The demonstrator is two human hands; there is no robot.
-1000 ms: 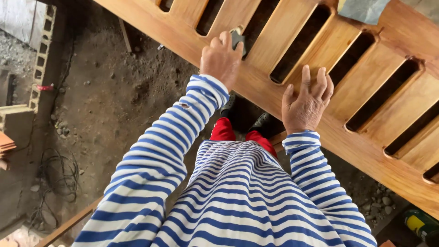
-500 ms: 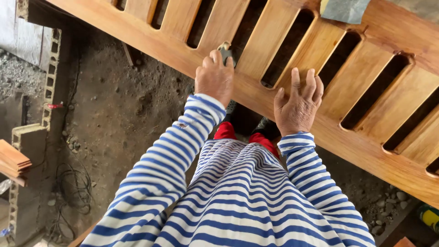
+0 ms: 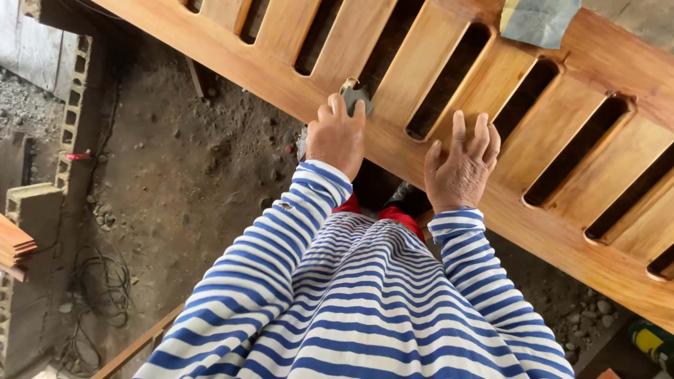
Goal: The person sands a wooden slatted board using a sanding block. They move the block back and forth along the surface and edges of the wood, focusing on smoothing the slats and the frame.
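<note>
A small folded piece of dark sandpaper (image 3: 357, 95) is pinched under the fingertips of the left hand (image 3: 337, 137), pressed against the lower rail of a slatted wooden panel (image 3: 562, 224). The right hand (image 3: 460, 172) lies released, fingers spread flat on that rail. Another grey sandpaper sheet (image 3: 539, 21) rests on the upper rail. Below lies a dirt floor (image 3: 175, 168).

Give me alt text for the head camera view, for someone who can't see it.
Seen from above, a person in a blue-and-white striped shirt presses a small dark piece of sandpaper with the left hand onto a varnished slatted wooden frame. The right hand rests open on the frame's rail, over a dirt floor.
</note>
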